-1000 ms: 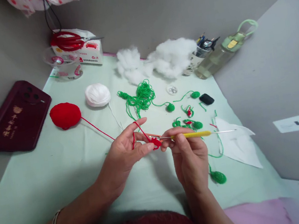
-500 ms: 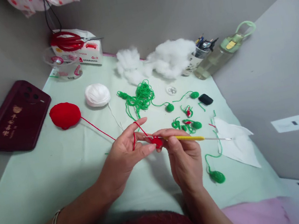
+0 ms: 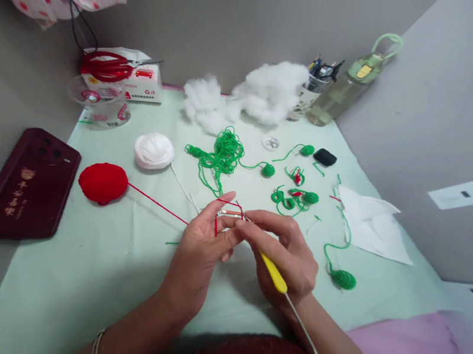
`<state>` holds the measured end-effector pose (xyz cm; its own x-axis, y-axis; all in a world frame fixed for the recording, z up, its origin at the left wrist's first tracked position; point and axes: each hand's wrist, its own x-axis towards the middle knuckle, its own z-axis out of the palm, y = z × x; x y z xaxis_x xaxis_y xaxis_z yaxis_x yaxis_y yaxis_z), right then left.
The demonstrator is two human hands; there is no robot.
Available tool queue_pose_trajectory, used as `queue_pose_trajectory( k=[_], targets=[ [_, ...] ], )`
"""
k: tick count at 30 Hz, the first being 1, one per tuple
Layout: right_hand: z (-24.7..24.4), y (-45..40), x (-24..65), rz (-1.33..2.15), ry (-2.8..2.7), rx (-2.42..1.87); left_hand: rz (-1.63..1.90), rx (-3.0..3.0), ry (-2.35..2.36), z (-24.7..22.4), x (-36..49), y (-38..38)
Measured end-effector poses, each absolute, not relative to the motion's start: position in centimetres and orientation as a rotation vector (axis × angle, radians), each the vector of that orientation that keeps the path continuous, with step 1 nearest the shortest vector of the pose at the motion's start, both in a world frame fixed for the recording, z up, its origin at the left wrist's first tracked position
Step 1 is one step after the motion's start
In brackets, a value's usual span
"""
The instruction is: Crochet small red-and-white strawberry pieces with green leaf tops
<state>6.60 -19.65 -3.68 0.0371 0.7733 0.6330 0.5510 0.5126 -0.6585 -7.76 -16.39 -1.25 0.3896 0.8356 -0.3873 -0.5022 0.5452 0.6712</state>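
Red yarn (image 3: 157, 202) runs from the red ball (image 3: 103, 183) to my left hand (image 3: 205, 236), looping over its raised index finger. The thumb and other fingers of that hand are closed at the work; the small red crochet piece is hidden behind the fingers. My right hand (image 3: 284, 250) grips a crochet hook with a yellow handle (image 3: 273, 270). Its metal tip is up at the yarn between both hands, and its long metal rear end points down toward me. The fingertips of both hands meet, covering the stitch.
Behind my hands lie tangled green yarn (image 3: 223, 152), a white yarn ball (image 3: 154, 151) and stuffing (image 3: 272, 92). Small green crocheted balls (image 3: 343, 280) and white paper (image 3: 374, 227) are to the right. A bottle (image 3: 342, 91), plastic cup (image 3: 106, 105), scissors (image 3: 109, 65) and dark red phone-shaped case (image 3: 25, 186) stand around.
My right hand has turned, swinging the hook's rear end from pointing right to pointing down toward me. The red crochet piece, visible before, is now covered by my fingers.
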Motion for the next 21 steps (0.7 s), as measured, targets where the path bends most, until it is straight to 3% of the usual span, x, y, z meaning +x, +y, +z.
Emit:
queue_pose_trajectory(
  k=[16, 21],
  targets=[
    [-2.1, -17.9, 8.1, 1.057, -0.884, -0.984, 0.819, 0.505, 0.744, -1.2, -9.2, -15.4],
    [-2.5, -18.1, 7.2, 0.956, -1.175, -1.053, 0.900, 0.627, 0.795, -1.3, -8.5, -16.0]
  ],
)
